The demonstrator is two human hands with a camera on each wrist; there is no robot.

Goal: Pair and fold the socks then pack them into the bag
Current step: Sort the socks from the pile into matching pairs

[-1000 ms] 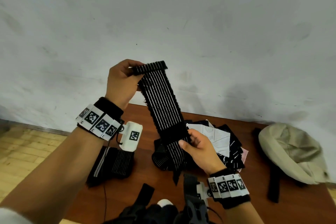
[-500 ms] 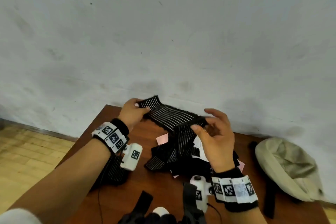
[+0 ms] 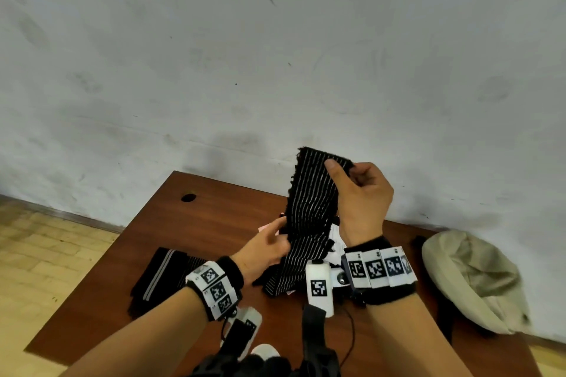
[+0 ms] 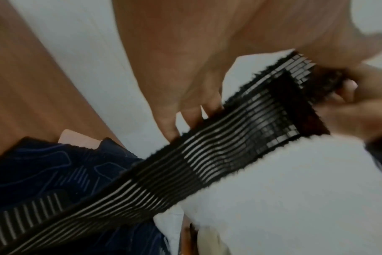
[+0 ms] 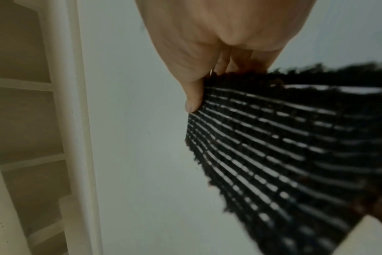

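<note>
Here striped sock [image 3: 309,208] hangs pinched in right hand [image 3: 361,193] fingers [image 3: 332,168].

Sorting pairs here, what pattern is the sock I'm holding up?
Black sock with thin white stripes; clearest in the head view.

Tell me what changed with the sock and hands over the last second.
The right hand went from the striped sock's lower end to pinching its top. The left hand left the top and now holds lower down. The folded socks and bag stayed put.
</note>
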